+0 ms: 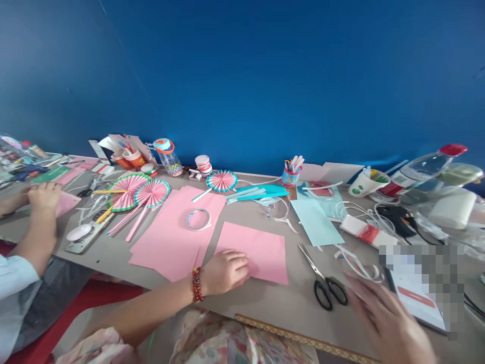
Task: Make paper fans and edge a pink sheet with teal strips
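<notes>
The left hand [227, 273], with a beaded bracelet [197, 285] at its wrist, rests with curled fingers on the lower left part of a pink sheet [261, 247], which lies flat on the table [273, 308] and reaches out beyond the fingertips, up and to the right; whether the thumb and fingers pinch the paper's edge or only press down on it, I cannot tell. The right hand [390, 313] is blurred, apart from that sheet and just right of the scissors [319, 273], and the blur hides whether its fingers are gripping anything. The scissors lie between the two hands, blades pointing away from the body, touched by neither as far as can be seen. Beyond the right hand are thin white strips [359, 268], and farther up and to the left of it lies a pale blue sheet [316, 222]. Left of the left hand sits a spread of larger pink sheets [162, 237] with a ring of tape [188, 220] on top. As for how far things are, the pink sheet under the left hand shows no pleats or trim, so work on it looks barely begun, and any folding or edging is undone. By contrast, the pleated fans farther off, one [222, 180] straight beyond the left hand and two [152, 194] to its upper left, look finished, with coloured rims and handles attached
</notes>
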Demonstrator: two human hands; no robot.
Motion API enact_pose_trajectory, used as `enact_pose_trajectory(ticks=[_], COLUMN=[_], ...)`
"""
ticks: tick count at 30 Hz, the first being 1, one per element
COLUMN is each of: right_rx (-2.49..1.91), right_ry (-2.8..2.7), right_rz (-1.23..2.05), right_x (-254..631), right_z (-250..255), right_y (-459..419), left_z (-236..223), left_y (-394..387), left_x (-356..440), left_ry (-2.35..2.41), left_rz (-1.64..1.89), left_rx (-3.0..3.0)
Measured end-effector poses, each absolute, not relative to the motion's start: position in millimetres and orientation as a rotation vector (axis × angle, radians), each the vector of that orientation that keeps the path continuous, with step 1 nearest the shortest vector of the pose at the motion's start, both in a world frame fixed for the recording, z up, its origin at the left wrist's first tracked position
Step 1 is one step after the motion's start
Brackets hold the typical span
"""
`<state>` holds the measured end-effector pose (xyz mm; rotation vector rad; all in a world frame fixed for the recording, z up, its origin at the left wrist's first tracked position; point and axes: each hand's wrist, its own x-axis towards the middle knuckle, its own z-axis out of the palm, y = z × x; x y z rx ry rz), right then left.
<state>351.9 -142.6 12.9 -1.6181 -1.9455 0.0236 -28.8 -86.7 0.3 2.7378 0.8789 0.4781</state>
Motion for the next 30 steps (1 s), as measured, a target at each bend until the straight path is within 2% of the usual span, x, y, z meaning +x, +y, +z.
enact_pose_trajectory(ticks=[4,12,15,19,21,25,30], right_rx=[-1.471,-1.418,-1.444,-1.441,-1.421,-1.341,-1.274], right_ry=[-2.064,-1.639,-1.626,-1.512,-1.428,-1.363,-1.396], right_rz=[0.395,1.060,1.006,0.851,0.880,0.969,1.084], right_x=[290.1,248.2,249.0,256.0,257.5,255.6,259.5], right_z=[13.6,-0.5,0.0,10.1,17.6,30.4,34.7], right_y=[-126.0,-97.7,-95.6,-101.0,-105.1,-106.6,-96.3], left_z=[5.3,4.7,10.1,19.0,18.8,12.1,10.2], left_y=[-86.1,-94.7,-93.3,-83.4,-76.8,-66.1,-59.4], left_x=[-28.8,-17.1,-23.1,-44.4,-50.7,-44.1,-31.5], left_ry=[0.879,0.799,0.801,1.314,1.420,1.176,1.201], left_rz=[0.530,0.670,0.838,1.093,1.094,0.963,0.880], left_rx=[2.712,2.807,2.701,2.215,1.861,1.358,1.164])
